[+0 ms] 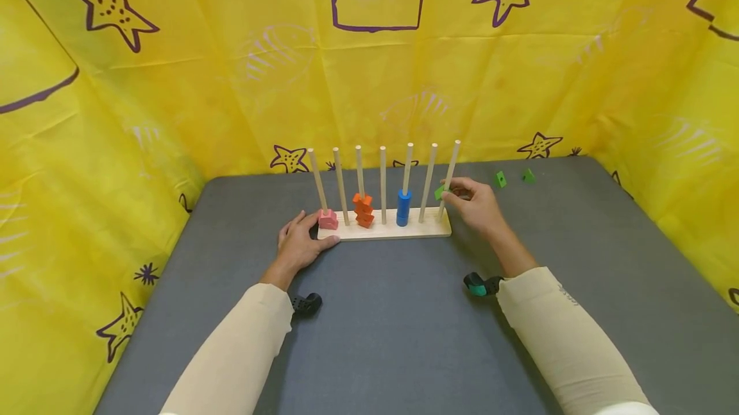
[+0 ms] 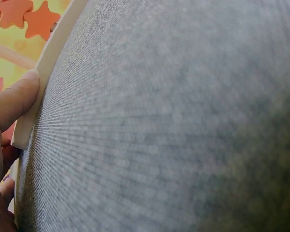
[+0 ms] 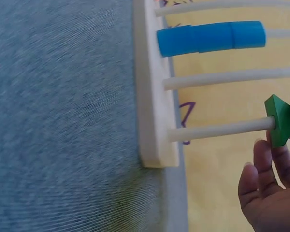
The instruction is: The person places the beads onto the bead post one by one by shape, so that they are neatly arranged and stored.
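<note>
A wooden peg board (image 1: pixel 375 233) with several upright pegs stands toward the back of the table. My left hand (image 1: pixel 299 242) grips its left end, the thumb (image 2: pixel 21 94) along the front edge and the fingers at the far side. At the other end, my right hand (image 1: pixel 476 206) pinches a green triangular block (image 3: pixel 280 120) threaded partway down the rightmost peg (image 3: pixel 222 129). Pink blocks (image 1: pixel 328 219) sit on the leftmost peg. Orange star blocks (image 1: pixel 364 211) are stacked on the third peg, and blue cylinders (image 1: pixel 403 208) on the fifth.
Two more green blocks, a nearer one (image 1: pixel 501 179) and a farther one (image 1: pixel 528 176), lie behind and right of the board. A grey cloth (image 1: pixel 381 325) covers the table. Yellow patterned fabric (image 1: pixel 358 94) hangs behind it and along both sides.
</note>
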A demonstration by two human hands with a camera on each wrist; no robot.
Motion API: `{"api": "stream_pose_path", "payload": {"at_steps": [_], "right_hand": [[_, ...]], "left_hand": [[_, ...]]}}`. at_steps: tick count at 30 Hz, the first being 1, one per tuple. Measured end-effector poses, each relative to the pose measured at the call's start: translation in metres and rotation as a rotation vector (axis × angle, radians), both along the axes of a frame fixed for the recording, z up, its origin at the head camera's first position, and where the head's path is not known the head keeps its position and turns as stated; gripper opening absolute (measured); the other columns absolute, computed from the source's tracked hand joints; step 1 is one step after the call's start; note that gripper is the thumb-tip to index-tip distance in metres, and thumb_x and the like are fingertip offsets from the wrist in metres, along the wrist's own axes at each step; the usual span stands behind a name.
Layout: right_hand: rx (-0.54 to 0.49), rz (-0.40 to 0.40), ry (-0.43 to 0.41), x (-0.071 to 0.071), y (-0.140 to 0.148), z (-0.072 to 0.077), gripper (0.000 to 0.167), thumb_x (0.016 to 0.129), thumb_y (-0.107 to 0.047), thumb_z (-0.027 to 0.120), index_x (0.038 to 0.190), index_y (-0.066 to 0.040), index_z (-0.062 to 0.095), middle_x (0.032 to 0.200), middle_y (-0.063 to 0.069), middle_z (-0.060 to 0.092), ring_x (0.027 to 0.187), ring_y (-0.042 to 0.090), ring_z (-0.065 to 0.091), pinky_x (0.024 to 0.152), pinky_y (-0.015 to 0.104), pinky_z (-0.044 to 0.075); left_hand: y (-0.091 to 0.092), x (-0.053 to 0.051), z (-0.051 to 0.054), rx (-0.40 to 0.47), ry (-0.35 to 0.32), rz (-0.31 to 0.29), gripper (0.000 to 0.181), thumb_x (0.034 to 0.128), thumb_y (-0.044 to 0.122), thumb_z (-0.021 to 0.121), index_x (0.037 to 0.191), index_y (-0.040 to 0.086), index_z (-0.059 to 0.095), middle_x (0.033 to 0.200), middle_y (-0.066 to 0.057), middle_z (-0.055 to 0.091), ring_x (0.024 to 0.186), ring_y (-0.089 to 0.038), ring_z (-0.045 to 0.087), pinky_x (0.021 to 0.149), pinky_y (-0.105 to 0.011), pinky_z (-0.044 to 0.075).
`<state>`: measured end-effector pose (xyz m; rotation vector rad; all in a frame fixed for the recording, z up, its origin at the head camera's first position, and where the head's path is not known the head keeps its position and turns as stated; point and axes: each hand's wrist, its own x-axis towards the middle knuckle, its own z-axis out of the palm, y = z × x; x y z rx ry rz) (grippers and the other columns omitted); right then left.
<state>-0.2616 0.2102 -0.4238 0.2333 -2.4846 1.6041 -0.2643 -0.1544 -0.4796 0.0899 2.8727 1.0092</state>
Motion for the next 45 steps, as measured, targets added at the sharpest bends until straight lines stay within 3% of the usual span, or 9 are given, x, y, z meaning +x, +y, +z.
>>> {"api": "stream_pose_path", "payload": {"at_steps": [6, 14, 26, 37, 41, 45], "right_hand": [[0.046, 0.045, -0.028, -0.003, 0.004, -0.011, 0.026, 0.092, -0.009, 0.066, 0.117, 0.0, 0.067, 0.102, 0.018, 0.067, 0.092, 0.032, 0.061, 0.074, 0.036, 0.049], [0.167, 0.108, -0.132, -0.001, 0.007, -0.013, 0.029, 0.093, -0.008, 0.064, 0.12, 0.0, 0.066, 0.106, 0.016, 0.066, 0.102, 0.034, 0.057, 0.083, 0.048, 0.047], [0.216, 0.157, -0.201, -0.004, 0.007, -0.019, 0.026, 0.091, -0.005, 0.064, 0.117, 0.0, 0.068, 0.111, 0.018, 0.066, 0.104, 0.037, 0.059, 0.08, 0.047, 0.048], [0.269, 0.206, -0.17, -0.009, 0.012, -0.027, 0.028, 0.09, -0.002, 0.064, 0.117, 0.004, 0.067, 0.115, 0.021, 0.064, 0.106, 0.042, 0.059, 0.081, 0.048, 0.051], [0.271, 0.163, -0.166, -0.01, 0.018, -0.024, 0.027, 0.092, -0.007, 0.064, 0.117, 0.003, 0.066, 0.113, 0.021, 0.064, 0.105, 0.04, 0.058, 0.081, 0.049, 0.05], [0.244, 0.052, -0.139, -0.013, 0.029, -0.016, 0.027, 0.094, -0.012, 0.064, 0.117, -0.001, 0.066, 0.109, 0.017, 0.065, 0.102, 0.034, 0.057, 0.077, 0.045, 0.048]], "left_hand": [[0.0, -0.002, 0.0, -0.007, 0.019, -0.016, 0.082, 0.0831, 0.046, 0.074, 0.15, 0.013, 0.039, 0.149, -0.014, 0.039, 0.143, -0.031, 0.012, 0.11, -0.055, -0.001], [0.0, -0.001, 0.001, -0.019, 0.016, -0.018, 0.082, 0.0834, 0.046, 0.073, 0.15, 0.012, 0.038, 0.149, -0.015, 0.038, 0.143, -0.032, 0.012, 0.11, -0.055, -0.001], [0.0, 0.0, 0.002, -0.01, 0.01, -0.01, 0.081, 0.0832, 0.045, 0.074, 0.149, 0.015, 0.039, 0.147, -0.013, 0.042, 0.143, -0.03, 0.013, 0.111, -0.054, -0.001], [-0.001, -0.001, 0.001, -0.011, 0.019, -0.005, 0.081, 0.083, 0.044, 0.074, 0.149, 0.014, 0.04, 0.147, -0.011, 0.042, 0.143, -0.029, 0.012, 0.111, -0.053, 0.0], [0.0, -0.001, 0.001, -0.011, 0.018, -0.011, 0.08, 0.0832, 0.044, 0.074, 0.149, 0.014, 0.04, 0.147, -0.01, 0.042, 0.144, -0.028, 0.013, 0.111, -0.052, -0.001], [0.0, 0.0, -0.001, -0.011, 0.017, -0.013, 0.081, 0.0829, 0.044, 0.074, 0.149, 0.013, 0.04, 0.147, -0.01, 0.042, 0.143, -0.028, 0.013, 0.111, -0.052, -0.001]]}}
